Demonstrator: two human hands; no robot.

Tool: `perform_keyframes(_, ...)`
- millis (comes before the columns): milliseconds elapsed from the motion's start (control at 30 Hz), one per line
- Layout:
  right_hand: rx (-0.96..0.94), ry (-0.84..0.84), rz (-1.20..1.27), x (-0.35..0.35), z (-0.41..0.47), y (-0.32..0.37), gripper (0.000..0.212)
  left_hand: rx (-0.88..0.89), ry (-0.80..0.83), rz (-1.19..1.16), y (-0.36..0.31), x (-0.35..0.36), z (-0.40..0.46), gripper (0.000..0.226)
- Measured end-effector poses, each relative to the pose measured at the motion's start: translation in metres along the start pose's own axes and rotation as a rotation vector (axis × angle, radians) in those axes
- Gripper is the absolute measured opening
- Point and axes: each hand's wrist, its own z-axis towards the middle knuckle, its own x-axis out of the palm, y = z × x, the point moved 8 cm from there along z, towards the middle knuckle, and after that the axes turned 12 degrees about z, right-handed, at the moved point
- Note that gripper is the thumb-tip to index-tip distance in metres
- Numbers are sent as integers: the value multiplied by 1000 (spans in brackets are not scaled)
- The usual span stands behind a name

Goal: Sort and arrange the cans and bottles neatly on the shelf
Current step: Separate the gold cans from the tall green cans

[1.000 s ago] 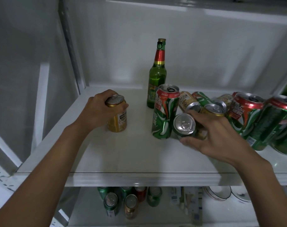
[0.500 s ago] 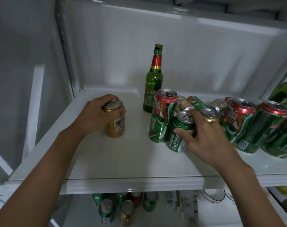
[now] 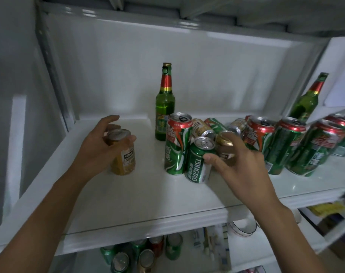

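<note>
Cans: my left hand (image 3: pixel 97 148) grips the gold can (image 3: pixel 123 154) centre-left, right hand (image 3: pixel 240 164) pinches the Tsingtao can (image 3: pixel 197 162) (upright, presumably for grouping).

Perhaps a home: white shelf (image 3: pixel 148 203) of cans (image 3: pixel 274 142)

Low in view, right of centre: white bowl with dark rim (image 3: pixel 241 227), tilted on edge, hollow toward camera. Second white bowl (image 3: pixel 297 216) just right of it, mostly hidden. Left of bowls: row of thin pale packets (image 3: pixel 213 242) standing upright, print too blurred to read. Far right, lower level: yellow package (image 3: pixel 329 208), blurred; brown cardboard box (image 3: pixel 342 252) below it, partly cut by frame edge. Upper right: flat white panel (image 3: pixel 343 75), plain. Left side: grey wall (image 3: pixel 10 75), dim.
</note>
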Motion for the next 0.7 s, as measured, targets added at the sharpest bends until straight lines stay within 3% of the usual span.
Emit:
perform_keyframes(167, -28, -121, 0, -38, -8, 2, 38, 292, -187, 1, -53, -12, -17, 52)
perform_keyframes(267, -24, -129, -54, -57, -11, -3, 34, 433, -233, 12, -85, -8, -27, 41)
perform_keyframes(467, -22, -123, -220, -106, -14, -15, 39, 654, -152, 170, -153, 41, -42, 44)
perform_keyframes(700, -59, -61, -403, -171, -18, -53, 62, 693, 12, 323, -228, 131, -61, 51)
